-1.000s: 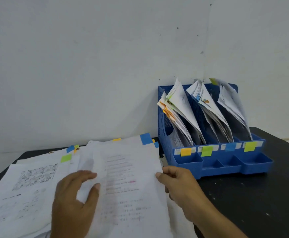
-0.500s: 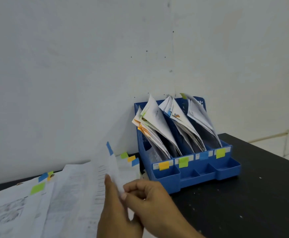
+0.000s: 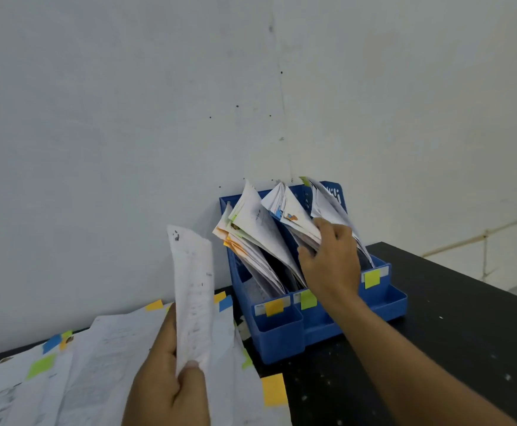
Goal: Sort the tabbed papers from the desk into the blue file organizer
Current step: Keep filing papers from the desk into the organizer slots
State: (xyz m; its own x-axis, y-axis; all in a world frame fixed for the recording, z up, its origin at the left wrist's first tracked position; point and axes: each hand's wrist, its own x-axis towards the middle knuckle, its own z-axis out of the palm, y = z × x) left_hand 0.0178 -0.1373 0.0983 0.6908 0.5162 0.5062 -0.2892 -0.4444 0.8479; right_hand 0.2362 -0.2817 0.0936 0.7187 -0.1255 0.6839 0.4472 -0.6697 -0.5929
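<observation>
My left hand [image 3: 166, 385] grips a white printed sheet [image 3: 193, 290] by its lower end and holds it upright above the loose pile of tabbed papers [image 3: 97, 358] on the black desk. The blue file organizer [image 3: 285, 333] stands against the wall, its slots stuffed with leaning papers and marked in front with orange, green and yellow tabs. My right hand [image 3: 331, 259] reaches into it, fingers curled round the edge of the paper bundle [image 3: 294, 219] in the third slot.
The black desk [image 3: 435, 333] stretches to the right of the organizer, its far edge slanting down to the right. A white wall rises directly behind. A sheet with a yellow tab [image 3: 274, 388] lies at the pile's right edge.
The sheet has been lifted upright in my left hand. My right hand let go of it and moved up and right into the organizer's papers. The camera view swung left and up.
</observation>
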